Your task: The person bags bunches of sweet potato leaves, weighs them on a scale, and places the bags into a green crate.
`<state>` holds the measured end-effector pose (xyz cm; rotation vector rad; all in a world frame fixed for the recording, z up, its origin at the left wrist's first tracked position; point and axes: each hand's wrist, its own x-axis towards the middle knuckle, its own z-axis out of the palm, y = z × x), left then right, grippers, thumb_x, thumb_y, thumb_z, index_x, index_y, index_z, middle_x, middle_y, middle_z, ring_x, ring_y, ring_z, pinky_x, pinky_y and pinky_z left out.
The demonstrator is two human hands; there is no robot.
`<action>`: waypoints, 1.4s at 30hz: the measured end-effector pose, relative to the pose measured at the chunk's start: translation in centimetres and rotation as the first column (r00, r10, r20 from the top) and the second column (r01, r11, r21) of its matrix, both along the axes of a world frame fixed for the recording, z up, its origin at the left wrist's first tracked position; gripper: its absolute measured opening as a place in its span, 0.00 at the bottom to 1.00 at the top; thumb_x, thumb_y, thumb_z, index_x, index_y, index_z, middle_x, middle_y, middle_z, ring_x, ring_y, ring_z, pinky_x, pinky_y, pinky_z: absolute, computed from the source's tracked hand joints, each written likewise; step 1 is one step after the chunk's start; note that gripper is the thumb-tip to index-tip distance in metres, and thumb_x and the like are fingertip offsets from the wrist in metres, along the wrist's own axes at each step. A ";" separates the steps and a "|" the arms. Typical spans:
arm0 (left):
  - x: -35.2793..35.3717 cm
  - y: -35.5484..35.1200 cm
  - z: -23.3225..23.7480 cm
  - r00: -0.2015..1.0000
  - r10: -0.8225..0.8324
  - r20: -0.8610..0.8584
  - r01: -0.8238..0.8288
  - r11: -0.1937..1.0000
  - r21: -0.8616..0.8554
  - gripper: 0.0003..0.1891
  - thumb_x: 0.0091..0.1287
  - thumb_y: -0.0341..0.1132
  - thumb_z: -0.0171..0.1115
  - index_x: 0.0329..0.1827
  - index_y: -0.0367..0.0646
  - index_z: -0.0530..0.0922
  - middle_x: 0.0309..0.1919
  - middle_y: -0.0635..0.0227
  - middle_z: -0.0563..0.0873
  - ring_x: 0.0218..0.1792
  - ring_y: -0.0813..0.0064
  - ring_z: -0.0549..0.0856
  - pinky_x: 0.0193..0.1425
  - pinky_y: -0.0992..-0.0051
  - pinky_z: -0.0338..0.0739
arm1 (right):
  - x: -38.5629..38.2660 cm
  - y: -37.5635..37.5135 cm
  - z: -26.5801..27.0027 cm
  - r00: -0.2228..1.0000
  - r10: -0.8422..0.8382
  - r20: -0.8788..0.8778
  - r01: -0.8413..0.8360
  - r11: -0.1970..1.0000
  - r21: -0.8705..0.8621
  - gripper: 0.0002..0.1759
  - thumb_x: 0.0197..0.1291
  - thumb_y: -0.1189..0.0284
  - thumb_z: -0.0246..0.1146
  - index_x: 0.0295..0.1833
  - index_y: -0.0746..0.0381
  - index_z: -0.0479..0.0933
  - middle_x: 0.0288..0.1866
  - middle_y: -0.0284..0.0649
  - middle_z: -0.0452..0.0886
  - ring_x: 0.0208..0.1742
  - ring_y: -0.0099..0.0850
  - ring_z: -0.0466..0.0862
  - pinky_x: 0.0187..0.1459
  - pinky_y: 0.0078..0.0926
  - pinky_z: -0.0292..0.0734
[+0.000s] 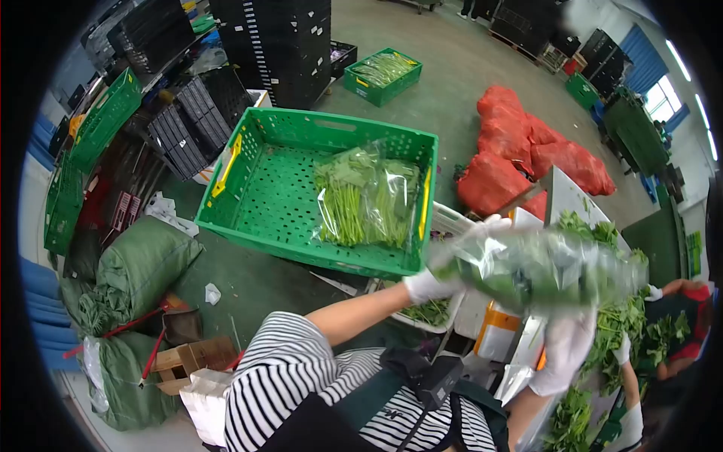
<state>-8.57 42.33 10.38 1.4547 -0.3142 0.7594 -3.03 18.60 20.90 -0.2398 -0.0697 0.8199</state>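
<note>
A clear plastic bag of leafy greens [538,267], blurred by motion, lies sideways between my two white-gloved hands. My left hand [446,273] is closed on the bag's left end. From below, my right hand [566,350] holds the bag, its fingertips partly hidden behind the plastic. Left of my hands stands a green crate [263,256] with yellow handles. Two bags of leafy greens, a left one [346,197] and a right one [395,203], lie side by side in the crate's right half.
Loose greens [614,331] cover the work surface at right, where a co-worker's gloved hand [622,350] reaches in. A white basket [444,320] stands below the crate. Red mesh sacks [497,143] lie behind. Green sacks [143,260] and black crates [279,53] are at left.
</note>
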 end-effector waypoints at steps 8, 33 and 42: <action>-10.9 24.4 -4.1 0.849 0.014 -0.529 -0.408 0.652 -0.639 0.23 0.67 0.47 0.60 0.60 0.44 0.74 0.52 0.64 0.82 0.50 0.70 0.82 0.55 0.67 0.77 | -1.0 9.7 -8.2 0.999 0.043 0.009 -0.031 0.840 -0.542 0.10 0.68 0.69 0.56 0.50 0.61 0.74 0.36 0.35 0.80 0.35 0.25 0.81 0.34 0.24 0.80; -6.8 36.4 -22.1 -0.080 0.830 -0.552 -0.177 0.534 0.827 0.28 0.67 0.38 0.51 0.72 0.56 0.63 0.66 0.58 0.70 0.58 0.54 0.76 0.59 0.59 0.71 | -6.8 3.3 -14.9 0.965 -0.198 0.172 0.231 0.330 -0.915 0.11 0.66 0.69 0.58 0.48 0.63 0.76 0.35 0.37 0.82 0.34 0.24 0.81 0.38 0.18 0.76; -0.2 27.7 -20.1 -0.145 0.908 -0.394 -0.047 0.392 0.919 0.44 0.61 0.74 0.43 0.77 0.62 0.52 0.77 0.62 0.49 0.76 0.48 0.46 0.71 0.36 0.39 | -8.1 4.5 -14.3 0.964 -0.007 0.265 0.258 0.265 -0.929 0.11 0.67 0.65 0.58 0.48 0.61 0.77 0.38 0.33 0.82 0.39 0.19 0.80 0.44 0.20 0.76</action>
